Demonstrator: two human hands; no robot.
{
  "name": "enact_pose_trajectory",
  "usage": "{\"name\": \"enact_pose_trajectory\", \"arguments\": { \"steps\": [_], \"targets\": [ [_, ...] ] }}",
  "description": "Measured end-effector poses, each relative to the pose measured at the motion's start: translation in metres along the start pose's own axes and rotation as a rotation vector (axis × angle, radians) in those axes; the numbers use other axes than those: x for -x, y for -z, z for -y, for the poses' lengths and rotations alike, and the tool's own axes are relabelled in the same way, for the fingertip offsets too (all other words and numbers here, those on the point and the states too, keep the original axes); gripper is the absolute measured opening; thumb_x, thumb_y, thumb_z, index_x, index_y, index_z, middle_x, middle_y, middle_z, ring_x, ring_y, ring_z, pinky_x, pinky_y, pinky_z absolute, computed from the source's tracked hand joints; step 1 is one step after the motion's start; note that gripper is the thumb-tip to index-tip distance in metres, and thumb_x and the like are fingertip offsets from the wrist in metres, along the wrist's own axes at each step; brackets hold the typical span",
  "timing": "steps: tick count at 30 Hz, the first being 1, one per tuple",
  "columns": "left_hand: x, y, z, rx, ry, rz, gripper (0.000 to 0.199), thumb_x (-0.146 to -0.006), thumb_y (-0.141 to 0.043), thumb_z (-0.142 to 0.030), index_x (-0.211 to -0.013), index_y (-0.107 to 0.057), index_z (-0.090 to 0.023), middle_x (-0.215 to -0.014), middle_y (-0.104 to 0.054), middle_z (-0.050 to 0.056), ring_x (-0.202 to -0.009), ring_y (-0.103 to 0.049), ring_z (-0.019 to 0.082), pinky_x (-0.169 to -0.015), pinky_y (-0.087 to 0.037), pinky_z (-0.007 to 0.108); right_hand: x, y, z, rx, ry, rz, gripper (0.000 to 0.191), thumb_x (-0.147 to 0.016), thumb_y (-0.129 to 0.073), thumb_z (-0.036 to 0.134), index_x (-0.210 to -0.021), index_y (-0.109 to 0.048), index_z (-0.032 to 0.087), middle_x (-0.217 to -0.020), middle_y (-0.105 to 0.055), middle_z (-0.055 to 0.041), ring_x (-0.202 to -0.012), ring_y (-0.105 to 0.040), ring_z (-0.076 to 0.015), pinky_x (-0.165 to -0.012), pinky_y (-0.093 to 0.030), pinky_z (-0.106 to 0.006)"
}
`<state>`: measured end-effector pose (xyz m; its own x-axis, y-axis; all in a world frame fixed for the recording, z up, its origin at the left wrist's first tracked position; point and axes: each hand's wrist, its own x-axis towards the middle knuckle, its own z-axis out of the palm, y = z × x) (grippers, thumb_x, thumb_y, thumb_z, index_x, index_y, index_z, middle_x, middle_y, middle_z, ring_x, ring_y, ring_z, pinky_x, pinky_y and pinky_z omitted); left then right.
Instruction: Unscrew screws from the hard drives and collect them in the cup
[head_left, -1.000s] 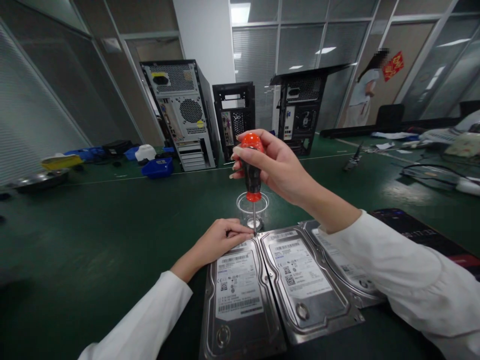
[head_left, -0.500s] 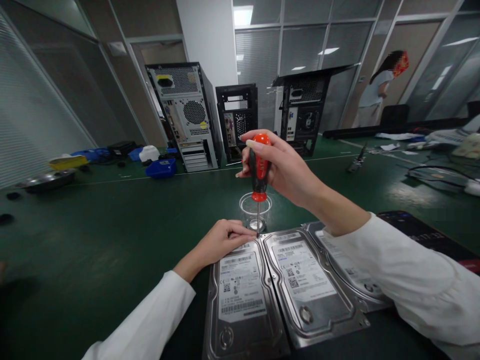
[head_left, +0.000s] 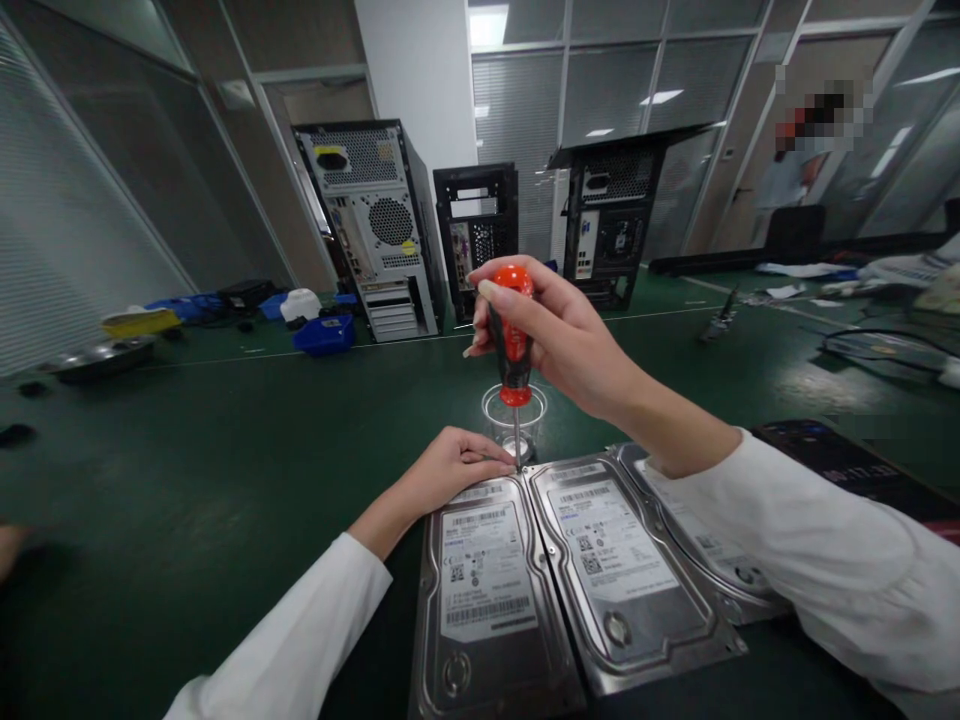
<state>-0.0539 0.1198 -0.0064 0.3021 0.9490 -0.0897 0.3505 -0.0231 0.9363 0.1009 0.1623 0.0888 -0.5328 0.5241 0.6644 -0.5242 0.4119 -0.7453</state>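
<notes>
My right hand (head_left: 574, 330) grips the handle of a red and black screwdriver (head_left: 514, 350), held upright with its shaft pointing down. The tip is at the far right corner of the left hard drive (head_left: 487, 565), where a small screw may sit, too small to make out. My left hand (head_left: 450, 468) lies on the far end of that drive, fingers stretched out, fingertips beside the screwdriver tip. A second hard drive (head_left: 607, 540) lies alongside. A third drive (head_left: 701, 545) is partly under my right sleeve. Behind the tip stands a clear plastic cup (head_left: 496, 425).
Three computer cases stand at the back: a tall grey one (head_left: 375, 230), a small black one (head_left: 476, 235) and a black one (head_left: 615, 220). Blue bins (head_left: 324, 335) are at left. A phone-like dark device (head_left: 840, 460) lies right. Another person's hand (head_left: 9, 548) shows at the left edge.
The screwdriver handle has shifted slightly left with my right hand, its tip staying at the drive corner. At the back right, the person has moved. The hand at the left edge shows more.
</notes>
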Motion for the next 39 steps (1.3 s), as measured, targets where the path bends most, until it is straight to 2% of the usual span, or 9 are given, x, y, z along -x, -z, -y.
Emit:
{"name": "enact_pose_trajectory", "arguments": {
  "steps": [3, 8, 16, 21, 30, 39],
  "targets": [
    [-0.001, -0.001, 0.001, 0.022, 0.022, -0.01, 0.017, -0.075, -0.069, -0.019, -0.086, -0.07, -0.006, -0.07, -0.063, 0.005, -0.057, -0.048, 0.004, -0.055, -0.034, 0.014, 0.0, 0.0, -0.001, 0.008, -0.005, 0.009, 0.019, -0.088, -0.056, 0.027, -0.104, -0.054, 0.016, -0.08, -0.053, 0.0014, -0.07, -0.057, -0.0074, -0.071, -0.054, -0.022],
    [-0.001, 0.0, 0.005, 0.003, -0.045, 0.011, 0.02, -0.076, -0.069, -0.023, -0.09, -0.07, -0.008, -0.074, -0.064, 0.004, -0.056, -0.045, 0.003, -0.055, -0.034, 0.013, 0.0, 0.003, -0.001, 0.016, -0.005, 0.001, 0.019, -0.089, -0.056, 0.027, -0.103, -0.053, 0.016, -0.081, -0.054, 0.0012, -0.07, -0.057, -0.0077, -0.07, -0.055, -0.022],
    [0.0, 0.002, 0.006, -0.062, -0.085, 0.026, 0.021, -0.077, -0.068, -0.025, -0.091, -0.07, -0.009, -0.084, -0.066, 0.005, -0.065, -0.05, 0.004, -0.059, -0.037, 0.013, -0.002, 0.003, 0.002, 0.012, -0.031, -0.045, 0.016, -0.089, -0.056, 0.025, -0.101, -0.052, 0.015, -0.078, -0.054, 0.0013, -0.067, -0.056, -0.0072, -0.064, -0.054, -0.019],
    [-0.002, 0.003, 0.007, -0.06, -0.073, 0.025, 0.022, -0.078, -0.068, -0.025, -0.092, -0.07, -0.009, -0.081, -0.066, 0.005, -0.064, -0.051, 0.005, -0.058, -0.036, 0.014, -0.002, 0.005, 0.001, 0.035, -0.027, -0.044, 0.017, -0.089, -0.056, 0.027, -0.102, -0.052, 0.016, -0.079, -0.053, 0.0013, -0.068, -0.056, -0.007, -0.059, -0.052, -0.017],
    [-0.002, 0.002, 0.012, 0.0, -0.047, 0.067, 0.023, -0.078, -0.067, -0.026, -0.093, -0.069, -0.008, -0.085, -0.067, 0.006, -0.069, -0.055, 0.006, -0.061, -0.038, 0.014, 0.0, 0.005, -0.002, 0.044, 0.031, 0.042, 0.019, -0.09, -0.054, 0.024, -0.107, -0.05, 0.016, -0.083, -0.052, 0.0009, -0.07, -0.056, -0.0075, -0.061, -0.051, -0.018],
    [-0.003, 0.003, 0.009, -0.01, -0.015, 0.077, 0.026, -0.079, -0.067, -0.028, -0.096, -0.068, -0.008, -0.088, -0.067, 0.007, -0.072, -0.056, 0.008, -0.064, -0.039, 0.016, 0.001, 0.005, 0.0, 0.072, 0.065, 0.074, 0.022, -0.091, -0.054, 0.025, -0.11, -0.049, 0.016, -0.084, -0.052, 0.0006, -0.07, -0.056, -0.0078, -0.061, -0.051, -0.019]
  ]
}}
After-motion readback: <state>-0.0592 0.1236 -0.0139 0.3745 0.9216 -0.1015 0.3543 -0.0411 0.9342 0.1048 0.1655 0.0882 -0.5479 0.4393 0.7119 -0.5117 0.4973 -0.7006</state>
